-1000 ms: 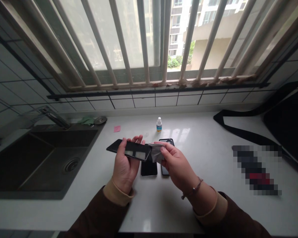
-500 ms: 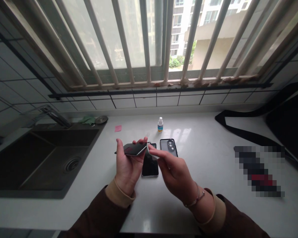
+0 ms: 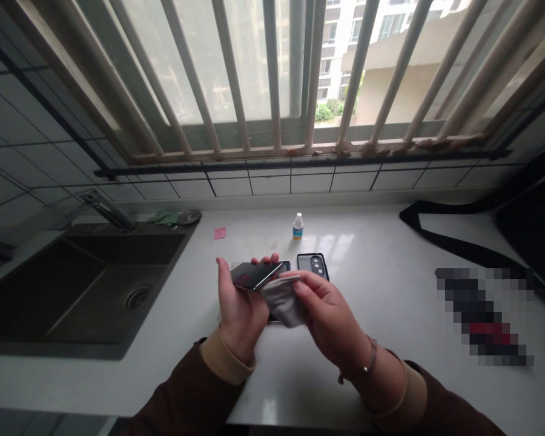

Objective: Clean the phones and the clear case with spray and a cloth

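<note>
My left hand [image 3: 238,303] grips a black phone [image 3: 254,275] by its edges, screen up, above the white counter [image 3: 390,284]. My right hand [image 3: 327,312] pinches a grey cloth [image 3: 281,300] against the phone's near right end. Under my hands lies a second dark phone, mostly hidden, with only its top corner [image 3: 286,264] showing. A black phone case [image 3: 313,264] with a camera cutout lies just right of it. A small white dropper bottle [image 3: 298,226] stands behind them.
A dark sink [image 3: 72,284] with a tap [image 3: 104,209] fills the left. A pink note [image 3: 220,233] lies near its corner, a green rag [image 3: 166,217] behind it. A black bag strap [image 3: 449,245] and a blurred-out patch [image 3: 485,318] sit right. Window bars rise behind.
The left hand has turned the phone from lying crosswise to pointing more away from me. The right hand with the cloth has slid down to the phone's near end, the cloth now bunched below it.
</note>
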Demonstrator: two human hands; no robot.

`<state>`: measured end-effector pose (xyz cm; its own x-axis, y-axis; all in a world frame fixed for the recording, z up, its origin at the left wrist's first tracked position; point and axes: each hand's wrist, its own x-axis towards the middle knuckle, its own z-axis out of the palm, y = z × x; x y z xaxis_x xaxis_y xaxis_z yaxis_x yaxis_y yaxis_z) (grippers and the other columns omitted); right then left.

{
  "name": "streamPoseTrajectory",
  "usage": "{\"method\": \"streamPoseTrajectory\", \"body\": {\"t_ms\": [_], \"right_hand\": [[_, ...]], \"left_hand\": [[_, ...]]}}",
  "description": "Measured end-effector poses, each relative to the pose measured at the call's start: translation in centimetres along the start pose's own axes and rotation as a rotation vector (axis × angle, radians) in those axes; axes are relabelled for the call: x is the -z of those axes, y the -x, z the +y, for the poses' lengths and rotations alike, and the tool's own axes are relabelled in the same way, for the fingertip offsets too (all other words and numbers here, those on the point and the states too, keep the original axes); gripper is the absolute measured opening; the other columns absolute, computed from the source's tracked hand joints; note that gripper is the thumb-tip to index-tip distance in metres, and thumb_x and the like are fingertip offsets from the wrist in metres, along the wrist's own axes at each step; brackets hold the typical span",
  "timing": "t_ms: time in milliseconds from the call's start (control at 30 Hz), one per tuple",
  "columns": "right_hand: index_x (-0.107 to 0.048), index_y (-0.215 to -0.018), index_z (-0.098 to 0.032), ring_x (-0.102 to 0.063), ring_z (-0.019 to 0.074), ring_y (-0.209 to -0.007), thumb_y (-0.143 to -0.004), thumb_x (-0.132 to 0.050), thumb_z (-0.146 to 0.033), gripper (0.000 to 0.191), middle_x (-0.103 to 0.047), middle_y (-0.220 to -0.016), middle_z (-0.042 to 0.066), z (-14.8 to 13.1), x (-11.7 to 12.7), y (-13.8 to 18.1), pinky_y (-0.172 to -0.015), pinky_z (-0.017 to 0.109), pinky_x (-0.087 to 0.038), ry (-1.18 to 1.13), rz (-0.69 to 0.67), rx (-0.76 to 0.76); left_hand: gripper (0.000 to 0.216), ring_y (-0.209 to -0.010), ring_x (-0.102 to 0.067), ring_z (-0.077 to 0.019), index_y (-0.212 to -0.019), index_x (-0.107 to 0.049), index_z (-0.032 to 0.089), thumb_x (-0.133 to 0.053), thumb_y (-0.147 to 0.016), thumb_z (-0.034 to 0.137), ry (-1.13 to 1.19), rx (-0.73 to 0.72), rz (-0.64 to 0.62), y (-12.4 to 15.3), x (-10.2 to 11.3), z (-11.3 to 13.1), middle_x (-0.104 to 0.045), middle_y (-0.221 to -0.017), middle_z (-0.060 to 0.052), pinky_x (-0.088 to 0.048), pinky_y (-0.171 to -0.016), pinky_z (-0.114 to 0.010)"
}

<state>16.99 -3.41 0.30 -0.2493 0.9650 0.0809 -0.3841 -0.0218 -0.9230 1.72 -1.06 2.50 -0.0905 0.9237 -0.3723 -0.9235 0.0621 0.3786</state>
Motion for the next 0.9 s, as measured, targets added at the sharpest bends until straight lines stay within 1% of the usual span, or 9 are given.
{"method": "streamPoseTrajectory", "body": {"t_ms": [100,167,200,300,400,467,633,767,900], "right_hand": [[-0.078,-0.119,-0.024,-0.077,0.0183,-0.099,-0.098,-0.073,-0.039,0.027,-0.082,-0.113,0.006,0.1,0.9,-1.4,-0.086,0.029,-0.064,-0.226,0.296,-0.056],[-0.078,-0.121,-0.023,-0.076,0.0191,-0.104,-0.097,-0.075,-0.039,0.029,-0.081,-0.118,0.007,0.0,1.2,-1.8,-0.091,0.031,-0.064,-0.248,0.351,-0.034],[-0.077,-0.123,-0.024,-0.076,0.0205,-0.107,-0.098,-0.074,-0.041,0.031,-0.080,-0.123,0.008,0.0,1.2,-1.8,-0.094,0.034,-0.064,-0.232,0.321,-0.016],[-0.075,-0.132,-0.027,-0.073,0.0266,-0.122,-0.104,-0.065,-0.044,0.034,-0.075,-0.138,0.009,-0.1,0.9,-1.1,-0.105,0.047,-0.063,-0.072,0.131,0.090],[-0.072,-0.137,-0.030,-0.065,0.0289,-0.138,-0.109,-0.057,-0.038,0.033,-0.069,-0.147,0.007,-0.2,0.5,-0.1,-0.120,0.055,-0.052,0.198,0.042,0.266],[-0.070,-0.140,-0.032,-0.060,0.0275,-0.144,-0.110,-0.054,-0.031,0.034,-0.067,-0.151,0.005,-0.2,0.3,0.3,-0.126,0.054,-0.046,0.335,0.019,0.359],[-0.066,-0.146,-0.033,-0.056,0.0242,-0.148,-0.109,-0.050,-0.015,0.044,-0.063,-0.155,0.002,-0.3,0.3,0.4,-0.129,0.051,-0.044,0.503,-0.066,0.521],[-0.065,-0.147,-0.032,-0.050,0.0242,-0.152,-0.108,-0.049,-0.010,0.047,-0.061,-0.157,0.002,-0.3,0.4,0.4,-0.131,0.052,-0.041,0.569,-0.107,0.565],[-0.063,-0.149,-0.031,-0.050,0.0244,-0.152,-0.107,-0.051,-0.006,0.051,-0.062,-0.156,0.002,-0.3,0.2,0.5,-0.128,0.051,-0.045,0.623,-0.184,0.630]], "left_hand": [[0.065,-0.101,-0.080,-0.0328,-0.082,-0.075,0.010,-0.056,-0.100,0.069,-0.012,-0.082,-0.042,-0.2,0.0,0.3,-0.079,-0.087,-0.017,-0.067,-0.087,-0.039],[0.064,-0.102,-0.080,-0.0337,-0.082,-0.076,0.010,-0.057,-0.099,0.069,-0.027,-0.102,-0.046,-0.2,0.0,0.3,-0.080,-0.087,-0.016,-0.067,-0.088,-0.039],[0.064,-0.103,-0.080,-0.0340,-0.083,-0.076,0.011,-0.057,-0.099,0.069,-0.035,-0.102,-0.051,-0.2,0.0,0.3,-0.080,-0.087,-0.016,-0.066,-0.089,-0.039],[0.061,-0.100,-0.081,-0.0318,-0.085,-0.077,0.012,-0.054,-0.102,0.066,-0.054,-0.083,-0.058,-0.1,0.0,0.1,-0.081,-0.089,-0.016,-0.066,-0.091,-0.041],[0.059,-0.098,-0.081,-0.0310,-0.085,-0.076,0.012,-0.056,-0.102,0.064,-0.056,-0.067,-0.043,0.0,0.0,0.1,-0.080,-0.089,-0.017,-0.066,-0.091,-0.041],[0.057,-0.098,-0.081,-0.0311,-0.084,-0.076,0.012,-0.058,-0.101,0.064,-0.046,-0.065,-0.036,0.0,0.0,0.1,-0.080,-0.088,-0.016,-0.065,-0.092,-0.042],[0.055,-0.102,-0.080,-0.0320,-0.085,-0.075,0.014,-0.060,-0.100,0.065,-0.045,-0.064,-0.005,-0.1,0.0,0.2,-0.080,-0.090,-0.015,-0.065,-0.092,-0.042],[0.052,-0.106,-0.079,-0.0331,-0.086,-0.073,0.014,-0.061,-0.099,0.064,-0.057,-0.077,0.003,-0.2,0.1,0.1,-0.079,-0.091,-0.015,-0.064,-0.093,-0.043],[0.047,-0.104,-0.079,-0.0330,-0.086,-0.070,0.016,-0.063,-0.098,0.061,-0.074,-0.102,0.022,-0.3,0.0,-0.1,-0.078,-0.089,-0.013,-0.063,-0.093,-0.044]]}}
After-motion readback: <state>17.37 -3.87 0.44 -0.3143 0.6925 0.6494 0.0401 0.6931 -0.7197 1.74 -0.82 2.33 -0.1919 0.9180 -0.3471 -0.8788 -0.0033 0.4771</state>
